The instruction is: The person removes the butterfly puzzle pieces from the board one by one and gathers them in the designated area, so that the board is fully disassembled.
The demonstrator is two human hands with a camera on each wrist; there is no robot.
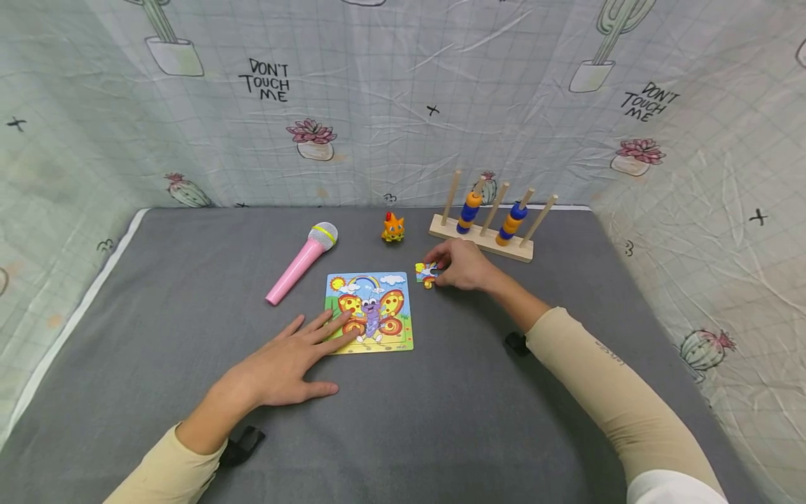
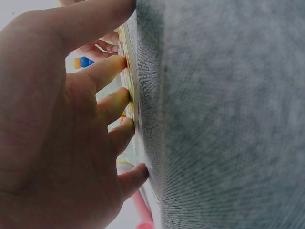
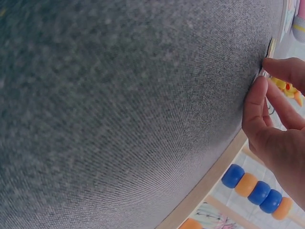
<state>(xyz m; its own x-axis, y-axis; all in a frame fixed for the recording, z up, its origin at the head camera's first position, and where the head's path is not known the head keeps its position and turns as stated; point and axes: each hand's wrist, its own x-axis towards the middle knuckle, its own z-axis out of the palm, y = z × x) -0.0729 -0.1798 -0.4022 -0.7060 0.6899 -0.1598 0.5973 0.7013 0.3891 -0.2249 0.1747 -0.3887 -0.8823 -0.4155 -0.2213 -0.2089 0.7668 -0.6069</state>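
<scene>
A square butterfly jigsaw puzzle [image 1: 397, 341] lies flat on the grey table. My left hand [image 1: 283, 365] rests with spread, straight fingers over the puzzle's lower left part. In the left wrist view, its fingertips [image 2: 125, 95] touch the puzzle's surface near the edge. Just right of the puzzle, my right hand [image 1: 464, 266] pinches a small colourful puzzle piece [image 1: 424, 274] by its right side, between thumb and fingers. The piece is at table level; whether it is slightly lifted cannot be told. In the right wrist view, the right hand [image 3: 281, 114] hides most of the piece.
A pink toy microphone [image 1: 298, 269] lies left of and behind the puzzle. A small orange and yellow toy figure [image 1: 393, 229] stands behind it. At the back right is a wooden peg stand [image 1: 481, 239] with blue and orange beads on two pegs. A printed cloth [image 1: 390, 105] hangs behind.
</scene>
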